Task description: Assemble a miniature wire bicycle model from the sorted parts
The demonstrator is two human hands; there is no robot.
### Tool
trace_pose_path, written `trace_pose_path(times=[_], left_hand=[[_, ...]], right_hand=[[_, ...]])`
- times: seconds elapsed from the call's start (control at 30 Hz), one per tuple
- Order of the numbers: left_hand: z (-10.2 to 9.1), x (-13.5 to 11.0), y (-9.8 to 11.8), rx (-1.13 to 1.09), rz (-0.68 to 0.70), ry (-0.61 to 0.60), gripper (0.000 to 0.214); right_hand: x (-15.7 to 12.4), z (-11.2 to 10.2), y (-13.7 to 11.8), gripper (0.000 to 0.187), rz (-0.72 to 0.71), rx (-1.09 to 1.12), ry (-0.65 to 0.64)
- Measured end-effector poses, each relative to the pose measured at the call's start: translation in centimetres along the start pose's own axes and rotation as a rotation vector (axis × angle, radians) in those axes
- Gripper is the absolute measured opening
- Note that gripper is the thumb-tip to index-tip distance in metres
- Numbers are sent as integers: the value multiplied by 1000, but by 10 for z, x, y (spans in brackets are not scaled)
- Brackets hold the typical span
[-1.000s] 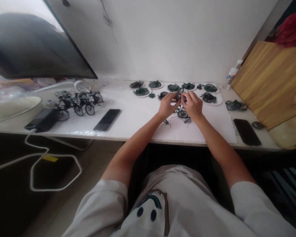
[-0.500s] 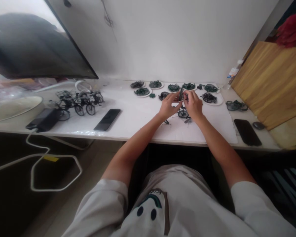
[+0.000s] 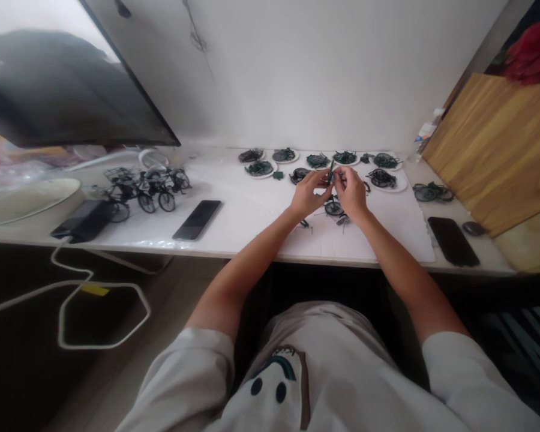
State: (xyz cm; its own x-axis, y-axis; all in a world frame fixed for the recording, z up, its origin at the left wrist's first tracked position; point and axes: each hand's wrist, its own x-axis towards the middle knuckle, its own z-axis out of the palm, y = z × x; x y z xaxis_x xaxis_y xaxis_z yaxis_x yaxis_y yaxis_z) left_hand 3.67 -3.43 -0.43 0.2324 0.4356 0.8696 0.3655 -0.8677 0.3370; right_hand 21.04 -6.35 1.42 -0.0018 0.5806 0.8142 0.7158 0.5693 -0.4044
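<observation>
Over the white board, my left hand is closed around a slim dark green model bicycle part that stands up between the hands. My right hand meets it from the other side, thumb and fingers pinched close against the part; any small piece in that pinch is too small to make out. Just below the hands lies a spoked model bicycle wheel, partly covered by them. Small dark loose parts lie nearer the board's front edge. Behind my left hand is a dark wheel part.
Several white plates with green and black bicycle parts, such as this plate, line the back. Model bicycles stand at left beside a phone and a black box. Another phone and a wooden panel are at right.
My right hand has turned slightly, its fingertips now higher against the green part. A thin stick-like piece that showed between the hands is no longer visible. The left hand stays nearly still.
</observation>
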Motion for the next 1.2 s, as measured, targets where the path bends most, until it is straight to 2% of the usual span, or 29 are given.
trace_pose_path(times=[0.23, 0.5, 0.67, 1.03, 1.2], left_hand=[[-1, 0, 0, 0, -14, -12, 43], [0, 0, -2, -8, 6, 19, 42], [-1, 0, -1, -33, 1, 6, 43], [1, -1, -5, -14, 1, 0, 41], [0, -1, -6, -10, 11, -17, 40]], right_hand=[[1, -3, -2, 25, -53, -23, 20], [4, -16, -8, 25, -104, -190, -54], [4, -15, -7, 23, -107, -210, -67], [2, -8, -5, 24, 51, -190, -112], [1, -6, -5, 21, 71, -142, -84]])
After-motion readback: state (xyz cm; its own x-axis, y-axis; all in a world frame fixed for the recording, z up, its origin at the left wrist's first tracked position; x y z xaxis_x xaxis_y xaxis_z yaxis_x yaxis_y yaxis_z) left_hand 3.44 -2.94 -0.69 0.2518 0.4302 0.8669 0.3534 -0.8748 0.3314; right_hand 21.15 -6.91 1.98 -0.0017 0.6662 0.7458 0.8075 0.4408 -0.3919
